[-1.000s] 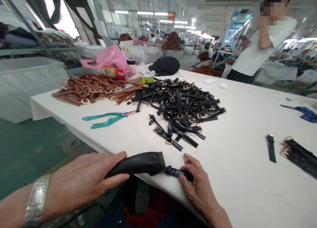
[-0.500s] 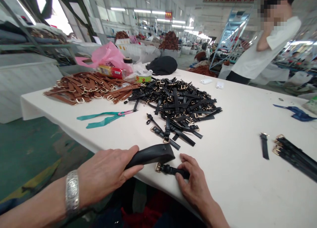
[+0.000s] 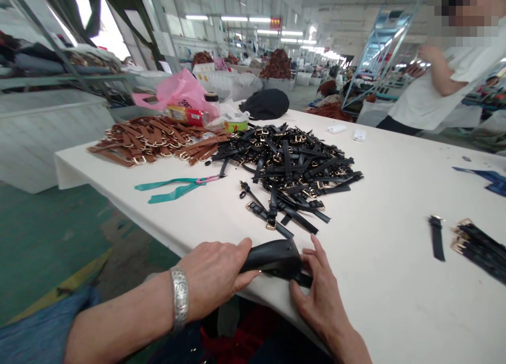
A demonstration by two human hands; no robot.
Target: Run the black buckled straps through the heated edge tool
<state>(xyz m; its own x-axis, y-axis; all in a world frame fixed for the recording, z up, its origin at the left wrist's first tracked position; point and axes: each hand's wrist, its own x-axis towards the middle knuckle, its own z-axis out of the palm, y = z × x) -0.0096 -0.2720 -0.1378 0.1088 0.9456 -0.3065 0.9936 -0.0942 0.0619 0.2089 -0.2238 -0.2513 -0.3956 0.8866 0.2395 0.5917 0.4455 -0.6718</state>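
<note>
My left hand [image 3: 213, 272], with a silver bracelet at the wrist, is wrapped round the handle of a black handheld tool [image 3: 274, 254] shaped like a barcode scanner. The tool's broad head is over a short black buckle strap [image 3: 304, 279] at the table's near edge and hides most of it. My right hand [image 3: 326, 298] holds the strap's right end between thumb and fingers, close beside the tool's head. Just beyond lie several loose black straps [image 3: 292, 216] with gold buckles, in front of a large heap of black straps [image 3: 288, 158].
Brown buckle straps [image 3: 146, 137] lie heaped at the left, before a pink bag [image 3: 182, 92]. Small pink snips [image 3: 207, 180] with teal ribbon [image 3: 169, 193] lie nearer. At right are one black strap [image 3: 437, 240] and a strap bundle [image 3: 480, 251]. A person [image 3: 438, 90] stands behind the table.
My left hand has brought the tool rightward and down over the strap, so its buckle is now hidden. My right hand stays at the strap's end. The view has shifted slightly left.
</note>
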